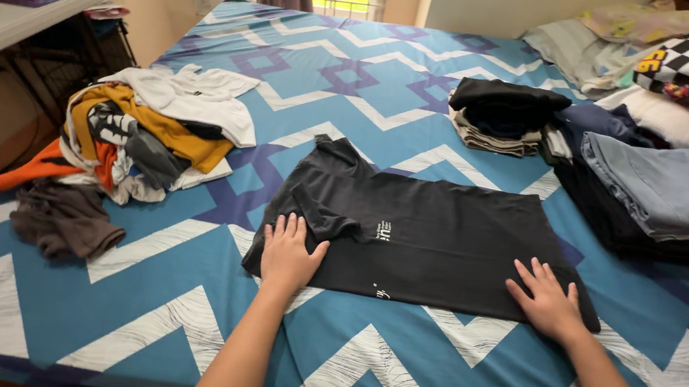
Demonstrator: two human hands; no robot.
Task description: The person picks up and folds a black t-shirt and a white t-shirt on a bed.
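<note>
Here both hands lie flat, fingers spread and gripping nothing — left hand (289, 252) and right hand (548, 301) press the near edge of a folded black T-shirt (434, 238) on the blue zigzag bed (176, 304) — unfolded clothes pile (143, 140) at left

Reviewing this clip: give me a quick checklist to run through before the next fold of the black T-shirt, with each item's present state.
1. Black T-shirt lies flat on the bed sheet: ok.
2. Left hand pressed on the shirt's near left edge: ok.
3. Right hand pressed on the near right edge: ok.
4. Sleeve tucked inward: ok on the left, cannot tell on the right.
5. Unfolded pile lies apart from the shirt: ok.
6. Folded stack apart from it: ok.
</note>
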